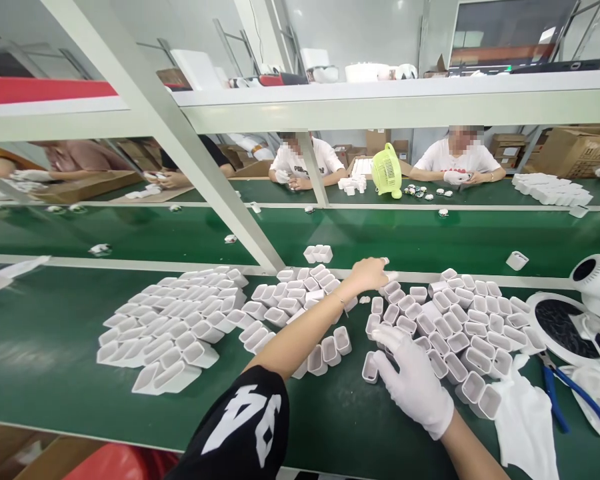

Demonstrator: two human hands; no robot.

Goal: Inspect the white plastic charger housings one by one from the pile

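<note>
My left hand (371, 275), bare with white at its fingertips, stretches to the far edge of the worktable, over the nearest white cups. Its fingers curl down, and whatever they may hold is hidden. My right hand (414, 377) wears a white glove and is open, fingers extended and thumb apart. Beside its thumb stands a small white plastic cup (370, 367). A large group of the same rectangular white cups (457, 317) spreads behind and right of the glove. A short row of cups (330, 350) sits below my left forearm.
More white cups (170, 320) stand packed at left. A green conveyor belt (380, 233) carries three joined cups (318, 253) and scattered pieces. Blue-handled pliers (555, 390), a white glove (525, 420) and a white fan (597, 293) lie right. A slanted post (200, 160) crosses the view; co-workers sit opposite.
</note>
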